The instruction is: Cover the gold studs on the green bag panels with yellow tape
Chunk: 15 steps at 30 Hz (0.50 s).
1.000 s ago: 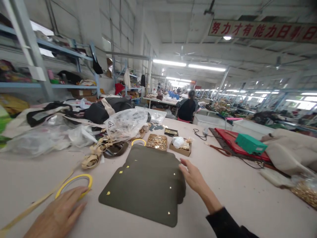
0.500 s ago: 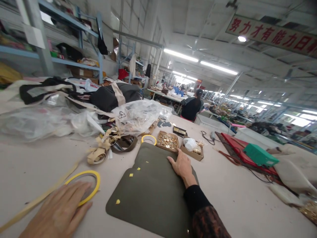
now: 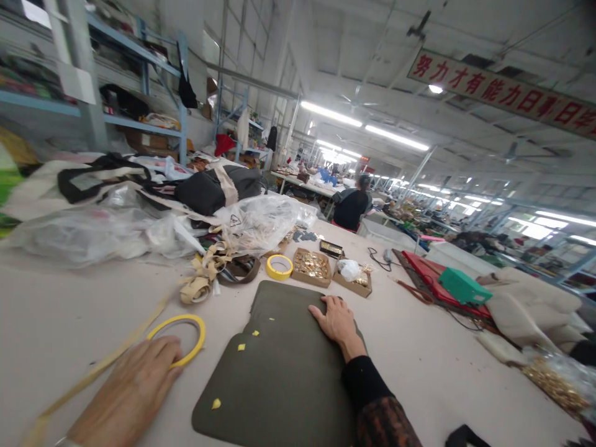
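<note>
We have the dark olive sheet (image 3: 279,379) lying flat on the table (image 3: 428,354), small yellow bits (image 3: 241,347) dotting its left part. Our right hand (image 3: 338,323) rests palm down on the sheet's far right part, fingers loosely spread and thumb apart; together with its sleeve (image 3: 367,383) it covers part of that side. Our left hand (image 3: 133,382), left of the sheet, lies over the near rim of a yellow tape roll (image 3: 202,332); we cannot tell whether its fingers pinch it. Just beyond the sheet's far edge, a second yellow roll (image 3: 279,275), a box of gold-coloured metal pieces (image 3: 308,280) and a box with a white bag (image 3: 350,287) stand in a row, blocking that side, with a small black tray (image 3: 334,254) behind them. Beyond the sheet to the left we see a curled beige strip (image 3: 195,289), a dark strap (image 3: 252,272) and a clear plastic bag (image 3: 261,220). Well to the right of the sheet sit a red slab (image 3: 419,266), a green box (image 3: 464,287) on it and a bag of gold-coloured pieces (image 3: 554,380).
</note>
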{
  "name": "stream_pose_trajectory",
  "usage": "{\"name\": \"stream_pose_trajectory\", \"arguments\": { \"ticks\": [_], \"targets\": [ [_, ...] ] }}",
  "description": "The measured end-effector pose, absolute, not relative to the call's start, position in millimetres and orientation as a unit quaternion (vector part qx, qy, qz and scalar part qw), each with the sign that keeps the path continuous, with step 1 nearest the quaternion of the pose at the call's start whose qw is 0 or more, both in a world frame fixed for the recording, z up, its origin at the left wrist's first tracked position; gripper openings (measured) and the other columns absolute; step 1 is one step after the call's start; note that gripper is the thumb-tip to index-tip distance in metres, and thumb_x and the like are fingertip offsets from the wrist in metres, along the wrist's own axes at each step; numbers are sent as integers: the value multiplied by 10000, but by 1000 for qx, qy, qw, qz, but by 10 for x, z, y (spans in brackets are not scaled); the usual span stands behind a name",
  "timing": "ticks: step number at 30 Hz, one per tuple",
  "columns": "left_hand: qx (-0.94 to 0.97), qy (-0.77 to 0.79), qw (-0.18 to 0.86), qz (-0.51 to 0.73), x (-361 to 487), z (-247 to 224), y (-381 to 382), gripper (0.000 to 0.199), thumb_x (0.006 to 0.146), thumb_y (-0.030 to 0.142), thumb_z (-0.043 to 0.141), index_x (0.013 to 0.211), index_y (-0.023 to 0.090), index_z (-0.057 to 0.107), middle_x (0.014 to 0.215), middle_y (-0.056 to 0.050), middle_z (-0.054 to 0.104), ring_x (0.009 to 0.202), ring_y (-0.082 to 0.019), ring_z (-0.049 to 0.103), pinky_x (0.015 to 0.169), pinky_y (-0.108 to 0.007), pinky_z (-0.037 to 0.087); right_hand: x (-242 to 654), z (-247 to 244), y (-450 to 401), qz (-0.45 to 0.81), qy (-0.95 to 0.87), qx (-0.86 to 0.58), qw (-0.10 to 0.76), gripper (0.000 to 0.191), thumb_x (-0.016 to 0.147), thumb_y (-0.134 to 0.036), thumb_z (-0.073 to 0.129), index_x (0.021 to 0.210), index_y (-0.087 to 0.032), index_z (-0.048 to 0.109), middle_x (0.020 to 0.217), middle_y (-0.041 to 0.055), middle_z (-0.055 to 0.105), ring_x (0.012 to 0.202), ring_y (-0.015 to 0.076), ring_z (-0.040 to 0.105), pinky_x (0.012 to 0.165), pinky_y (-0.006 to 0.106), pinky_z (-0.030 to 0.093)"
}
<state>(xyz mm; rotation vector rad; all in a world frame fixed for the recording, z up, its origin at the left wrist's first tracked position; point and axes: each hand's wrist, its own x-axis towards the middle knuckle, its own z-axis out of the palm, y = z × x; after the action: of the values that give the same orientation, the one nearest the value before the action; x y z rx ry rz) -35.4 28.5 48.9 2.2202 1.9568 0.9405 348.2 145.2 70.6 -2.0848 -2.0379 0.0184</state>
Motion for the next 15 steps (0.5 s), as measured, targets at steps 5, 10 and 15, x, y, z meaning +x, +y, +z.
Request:
{"name": "stream_pose_trajectory", "arguments": {
  "ticks": [5,10,15],
  "targets": [
    [717,624,126,283,-113,1001,35,207,854,359,421,847,240,590,920,-52,679,937,-261,618,1082,-533,294,3461,617,1205,13,-692,-712,120,604,868,-655,453,1219,-181,587,1281,157,562,1182,364,473,953,517,365],
    [672,576,341,317,208,1361,-353,350,944,514,314,926,239,531,891,-21,626,868,-208,584,827,-339,454,3442,702,1029,45,-709,-689,143,548,883,-564,497,1258,-171,574,1356,147,521,1254,351,433,1029,533,326],
    [631,465,507,358,465,1326,-668,368,945,545,348,936,227,534,900,-24,602,921,-196,559,844,-302,418,3236,1077,506,152,-763,-544,313,478,864,-218,524,1341,-206,485,1394,110,496,1221,250,499,998,420,432]
  ]
}}
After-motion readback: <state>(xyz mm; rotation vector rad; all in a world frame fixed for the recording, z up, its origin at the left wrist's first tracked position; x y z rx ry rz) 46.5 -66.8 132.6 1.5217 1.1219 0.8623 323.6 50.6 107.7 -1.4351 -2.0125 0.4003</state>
